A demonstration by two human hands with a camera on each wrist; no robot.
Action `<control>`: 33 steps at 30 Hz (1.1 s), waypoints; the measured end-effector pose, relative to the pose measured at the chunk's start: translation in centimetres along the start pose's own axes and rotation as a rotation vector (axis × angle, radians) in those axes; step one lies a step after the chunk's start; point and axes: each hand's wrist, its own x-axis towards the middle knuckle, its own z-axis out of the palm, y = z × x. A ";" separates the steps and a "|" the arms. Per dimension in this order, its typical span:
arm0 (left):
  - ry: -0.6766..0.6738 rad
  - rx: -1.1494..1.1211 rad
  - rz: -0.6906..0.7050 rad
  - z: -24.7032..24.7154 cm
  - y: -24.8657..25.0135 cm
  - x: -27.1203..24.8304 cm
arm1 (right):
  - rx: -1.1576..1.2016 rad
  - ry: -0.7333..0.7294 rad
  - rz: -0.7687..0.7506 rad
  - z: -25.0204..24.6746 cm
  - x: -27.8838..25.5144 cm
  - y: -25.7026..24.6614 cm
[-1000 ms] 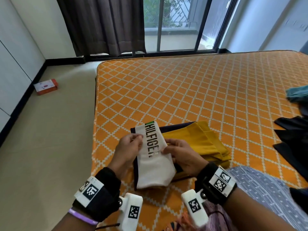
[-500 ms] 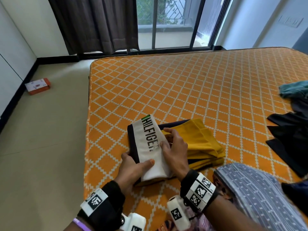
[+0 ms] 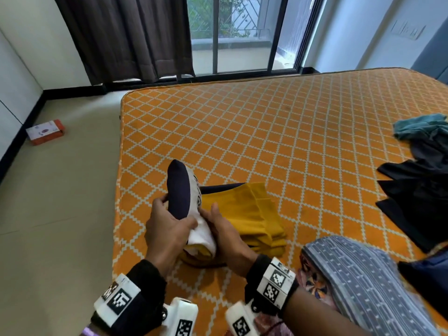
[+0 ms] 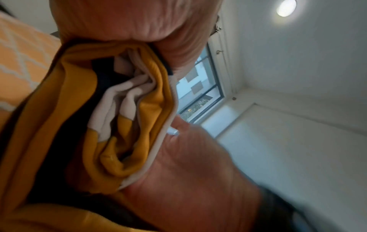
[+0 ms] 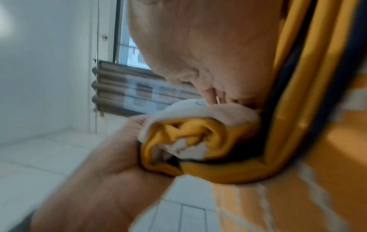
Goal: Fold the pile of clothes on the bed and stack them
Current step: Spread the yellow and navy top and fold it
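Observation:
A navy, white and mustard shirt point(image 3: 249, 214) lies folded near the front left corner of the orange patterned bed point(image 3: 291, 132). Its left part point(image 3: 179, 190) stands lifted, navy side towards me. My left hand point(image 3: 174, 214) grips this raised fold, thumb across the white band. My right hand point(image 3: 215, 214) lies along the crease, its fingers slid in against the fold and mostly hidden. In the left wrist view the bunched layers point(image 4: 123, 117) sit in my grip. The right wrist view shows the rolled end point(image 5: 198, 141) held by the left hand point(image 5: 99, 172).
A loose pile of dark clothes point(image 3: 417, 190) with a teal piece point(image 3: 417, 127) lies at the bed's right edge. Blue-grey patterned cloth point(image 3: 363, 282) is at the front right. On the floor to the left sits a small orange box point(image 3: 44, 132). Dark curtain point(image 3: 126, 37) and window stand behind.
The white-banded left part lay flat under both hands. My left hand has now lifted it upright and turned it towards the right, while the right hand stays at the crease.

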 end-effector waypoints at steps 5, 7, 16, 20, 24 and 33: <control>0.075 0.247 0.247 3.1 1.8 -2.3 | 0.120 0.018 0.083 -2.2 -1.8 -5.4; -0.132 0.168 0.296 5.0 2.4 -2.8 | 0.180 0.052 0.083 -4.5 -2.2 -6.4; -0.121 0.121 0.466 6.0 1.3 -1.6 | -0.053 0.352 0.160 -8.2 -2.3 -6.8; -0.163 0.121 0.099 5.5 -0.9 0.2 | -0.217 0.373 0.080 -9.1 -2.2 -7.3; -0.337 -0.105 -0.284 7.3 -2.5 0.4 | -0.437 0.570 0.105 -10.7 -0.9 -5.8; -0.495 -0.513 -0.496 8.1 0.2 -0.7 | -0.762 0.645 0.169 -8.4 -0.8 -3.3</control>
